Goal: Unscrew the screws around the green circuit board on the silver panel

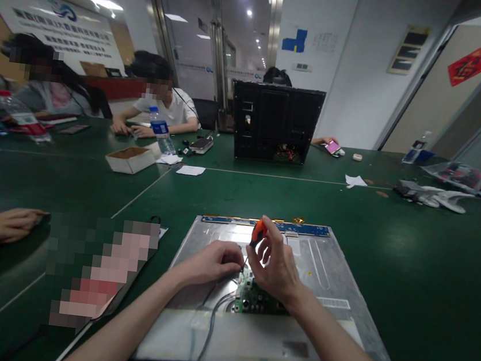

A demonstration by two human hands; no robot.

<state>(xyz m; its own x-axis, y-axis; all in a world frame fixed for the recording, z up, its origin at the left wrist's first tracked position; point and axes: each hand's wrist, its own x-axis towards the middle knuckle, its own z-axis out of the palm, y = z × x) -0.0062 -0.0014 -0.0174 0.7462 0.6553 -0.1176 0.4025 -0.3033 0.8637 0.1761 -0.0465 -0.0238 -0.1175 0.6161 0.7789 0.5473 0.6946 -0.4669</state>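
A flat metal-backed display panel (321, 271) lies on the table in front of me, with a blue circuit strip (227, 221) along its far edge. Toward its middle sits a green circuit board (248, 303), partly covered by my right hand (278, 266). That hand is closed around the orange and black handle of a screwdriver (257, 233), its shaft pointing down at the board's upper left corner. My left hand (216, 262) is pinched beside the screwdriver's tip; what its fingers hold is hidden. Dark cables (208, 333) run from the board's left side toward me.
A co-worker's hand (4, 232) rests at the left, near a blurred-out object (112, 270) beside the panel. Across the green table (430, 271) stand a black monitor casing (275, 121), an open white box (130, 159), a bottle (159, 128) and white gloves (442, 198). Several people sit beyond.
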